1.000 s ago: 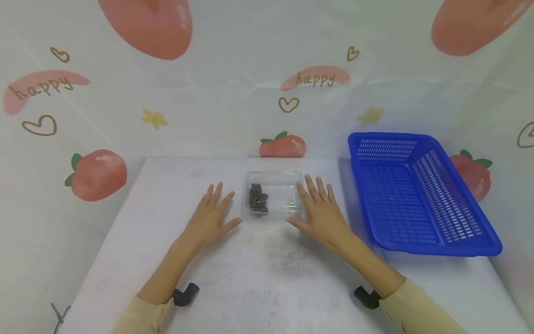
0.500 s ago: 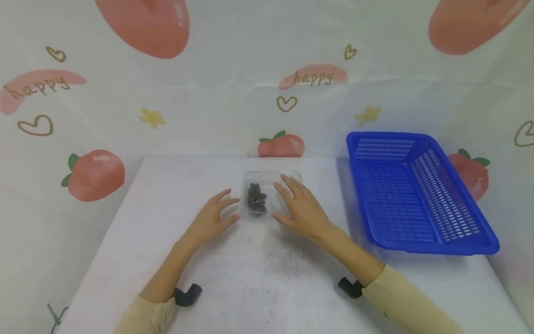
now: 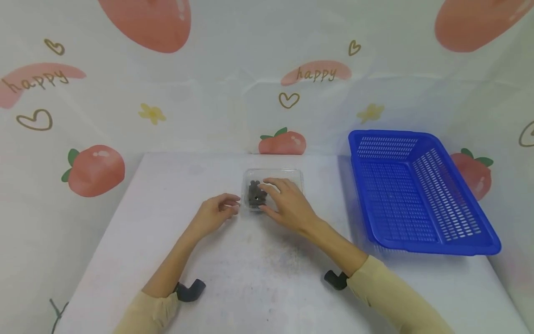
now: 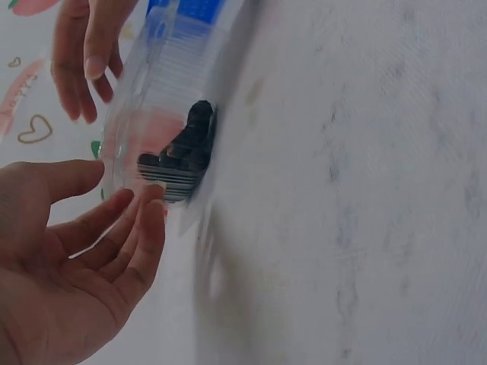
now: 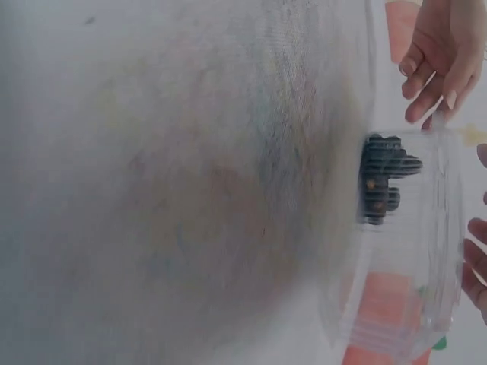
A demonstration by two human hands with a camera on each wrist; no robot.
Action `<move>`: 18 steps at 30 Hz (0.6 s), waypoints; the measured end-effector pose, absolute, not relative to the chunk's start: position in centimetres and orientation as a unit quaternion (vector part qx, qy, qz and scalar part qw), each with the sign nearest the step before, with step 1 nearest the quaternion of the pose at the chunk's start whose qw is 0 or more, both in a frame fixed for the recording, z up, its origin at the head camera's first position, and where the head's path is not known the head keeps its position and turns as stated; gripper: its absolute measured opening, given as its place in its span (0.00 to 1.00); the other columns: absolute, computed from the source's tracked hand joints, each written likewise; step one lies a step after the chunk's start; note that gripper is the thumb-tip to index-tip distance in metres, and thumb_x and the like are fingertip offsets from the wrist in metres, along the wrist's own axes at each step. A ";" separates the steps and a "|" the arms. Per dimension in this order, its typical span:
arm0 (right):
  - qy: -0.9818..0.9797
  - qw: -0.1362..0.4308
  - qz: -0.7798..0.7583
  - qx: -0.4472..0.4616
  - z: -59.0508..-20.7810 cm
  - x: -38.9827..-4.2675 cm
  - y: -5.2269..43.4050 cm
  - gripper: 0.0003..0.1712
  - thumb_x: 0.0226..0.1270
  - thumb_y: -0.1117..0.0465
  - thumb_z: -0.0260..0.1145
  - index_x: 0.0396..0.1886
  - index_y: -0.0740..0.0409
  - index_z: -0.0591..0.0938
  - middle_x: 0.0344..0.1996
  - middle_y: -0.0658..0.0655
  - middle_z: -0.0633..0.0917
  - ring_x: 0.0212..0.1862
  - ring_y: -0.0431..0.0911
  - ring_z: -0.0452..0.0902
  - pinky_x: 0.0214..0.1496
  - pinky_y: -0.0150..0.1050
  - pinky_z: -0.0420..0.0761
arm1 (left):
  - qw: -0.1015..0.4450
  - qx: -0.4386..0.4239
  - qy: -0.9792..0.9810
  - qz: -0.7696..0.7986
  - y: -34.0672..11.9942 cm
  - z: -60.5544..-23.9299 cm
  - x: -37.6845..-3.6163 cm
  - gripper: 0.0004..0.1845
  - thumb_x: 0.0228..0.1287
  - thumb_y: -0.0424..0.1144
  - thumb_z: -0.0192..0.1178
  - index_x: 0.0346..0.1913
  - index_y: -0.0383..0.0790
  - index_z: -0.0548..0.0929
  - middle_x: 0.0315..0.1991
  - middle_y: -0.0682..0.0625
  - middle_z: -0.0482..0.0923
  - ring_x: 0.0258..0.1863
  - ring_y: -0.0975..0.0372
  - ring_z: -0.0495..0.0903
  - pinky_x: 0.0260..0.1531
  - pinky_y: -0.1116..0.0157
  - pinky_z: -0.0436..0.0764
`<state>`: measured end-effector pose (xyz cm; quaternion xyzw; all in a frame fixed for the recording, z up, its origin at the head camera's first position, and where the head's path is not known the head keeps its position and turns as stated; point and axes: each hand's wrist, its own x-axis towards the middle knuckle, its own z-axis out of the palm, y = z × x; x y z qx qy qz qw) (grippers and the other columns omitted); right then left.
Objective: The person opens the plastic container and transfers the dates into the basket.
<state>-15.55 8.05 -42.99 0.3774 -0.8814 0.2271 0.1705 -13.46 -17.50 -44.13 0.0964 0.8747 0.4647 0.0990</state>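
A clear plastic box (image 3: 273,189) sits on the white table (image 3: 267,260), at mid-table near the back edge, with a small pile of dark pieces (image 3: 255,195) in its left half. The right hand (image 3: 288,206) is spread over the top of the box, fingers loosely bent and reaching across toward the pieces; whether the fingertips actually touch the box or the pieces cannot be told (the right wrist view shows only fingertips at the frame edge). It has hold of nothing visible. The left hand (image 3: 214,214) rests on the table just beside the box's left front corner, fingers curled inward and relaxed, tips close to the box wall; the left wrist view shows the palm (image 4: 53,296) open with fingers (image 4: 144,236) near the box (image 4: 152,114), gripping nothing. A blue slotted basket (image 3: 417,190) stands to the right, well apart from the box. Strawberry-print sheet (image 3: 96,169) hangs behind.
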 end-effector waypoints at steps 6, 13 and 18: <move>-0.860 0.185 0.264 0.395 -43.7 -16.2 7.4 0.22 0.65 0.53 0.71 0.57 0.54 0.82 0.55 0.54 0.81 0.57 0.49 0.74 0.62 0.44 0.74 | 0.203 0.045 0.794 0.572 -17.4 -44.6 -13.7 0.19 0.72 0.37 0.59 0.59 0.27 0.78 0.48 0.37 0.84 0.43 0.56 0.85 0.44 0.61 0.84; -0.842 0.194 0.276 0.420 -44.2 -16.6 6.7 0.18 0.61 0.57 0.74 0.50 0.55 0.85 0.51 0.53 0.83 0.53 0.48 0.76 0.59 0.42 0.75 | 0.229 0.026 0.726 0.648 -17.0 -45.6 -13.8 0.17 0.72 0.32 0.57 0.56 0.20 0.77 0.48 0.34 0.83 0.40 0.62 0.85 0.41 0.67 0.85; -0.845 0.188 0.263 0.426 -44.3 -16.8 6.0 0.18 0.59 0.58 0.75 0.49 0.56 0.86 0.50 0.52 0.84 0.52 0.48 0.76 0.58 0.41 0.75 | 0.223 -0.002 0.724 0.653 -16.8 -45.7 -14.0 0.17 0.72 0.32 0.57 0.56 0.21 0.78 0.46 0.36 0.84 0.40 0.62 0.86 0.41 0.67 0.85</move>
